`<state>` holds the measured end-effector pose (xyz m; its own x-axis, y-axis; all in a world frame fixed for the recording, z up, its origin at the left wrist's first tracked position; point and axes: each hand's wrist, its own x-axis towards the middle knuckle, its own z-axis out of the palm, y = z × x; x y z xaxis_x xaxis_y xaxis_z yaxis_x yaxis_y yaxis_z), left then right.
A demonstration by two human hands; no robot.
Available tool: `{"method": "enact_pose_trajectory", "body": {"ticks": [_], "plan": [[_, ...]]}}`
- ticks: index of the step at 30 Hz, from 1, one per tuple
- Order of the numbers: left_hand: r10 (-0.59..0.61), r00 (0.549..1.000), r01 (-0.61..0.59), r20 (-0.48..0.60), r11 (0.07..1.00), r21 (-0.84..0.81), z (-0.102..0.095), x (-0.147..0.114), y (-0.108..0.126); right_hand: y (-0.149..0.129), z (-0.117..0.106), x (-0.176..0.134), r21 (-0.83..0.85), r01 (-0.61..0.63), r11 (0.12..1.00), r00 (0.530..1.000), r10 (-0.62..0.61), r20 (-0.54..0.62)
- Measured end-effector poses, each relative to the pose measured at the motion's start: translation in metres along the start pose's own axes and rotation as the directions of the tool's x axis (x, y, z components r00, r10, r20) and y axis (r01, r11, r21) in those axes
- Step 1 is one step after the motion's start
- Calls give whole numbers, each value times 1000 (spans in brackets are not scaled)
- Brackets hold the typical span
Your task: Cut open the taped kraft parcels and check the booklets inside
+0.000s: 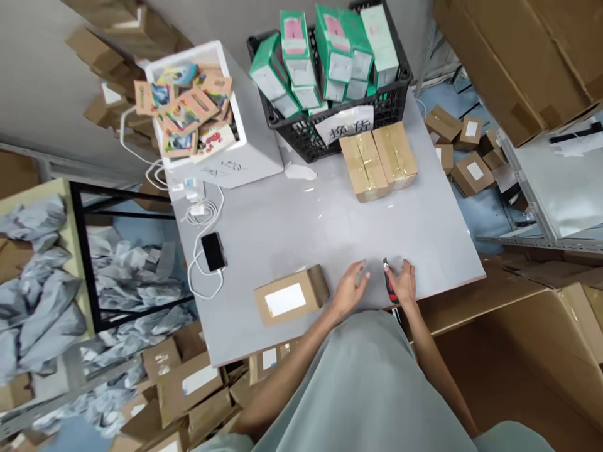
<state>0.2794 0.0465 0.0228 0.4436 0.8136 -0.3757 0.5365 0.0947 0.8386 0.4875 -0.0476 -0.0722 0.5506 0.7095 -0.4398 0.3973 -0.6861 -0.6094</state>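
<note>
My left hand (351,287) hovers at the table's front edge, fingers apart and empty. Left of it lies a closed brown cardboard box (291,296) with a white label. My right hand (405,281) is beside a red and black utility knife (391,287), thumb over or against the knife and the other fingers apart from it, to the right. The knife points away from me, close to the front edge. Two taped brown boxes (379,162) stand side by side farther back on the grey table (301,232).
A black crate (301,138) of green boxes and a white foam box (254,138) of colourful packets stand at the back. A phone (214,252) on a white cable lies left. A large open carton (509,358) is below right; parcels fill the floor and shelves.
</note>
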Motion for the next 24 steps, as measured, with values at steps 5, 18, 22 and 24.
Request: {"method": "enact_pose_trajectory", "body": {"ticks": [5, 18, 22, 24], "plan": [[31, 989, -31, 141, 1000, 0, 13, -90, -6, -6, 17, -42, -100, -137, 986, 988, 129, -83], [-37, 868, 27, -495, 999, -27, -129, -126, -94, -85, 68, -65, 54, 32, 998, 994, -37, 98], [-192, 739, 124, -645, 981, -150, -180, -137, -167, -135, 111, -77, 165, 36, 986, 971, -73, 227], [-362, 721, 231, -591, 929, -288, -198, -135, -193, -158, 125, -79, 196, 33, 980, 965, -82, 251]]}}
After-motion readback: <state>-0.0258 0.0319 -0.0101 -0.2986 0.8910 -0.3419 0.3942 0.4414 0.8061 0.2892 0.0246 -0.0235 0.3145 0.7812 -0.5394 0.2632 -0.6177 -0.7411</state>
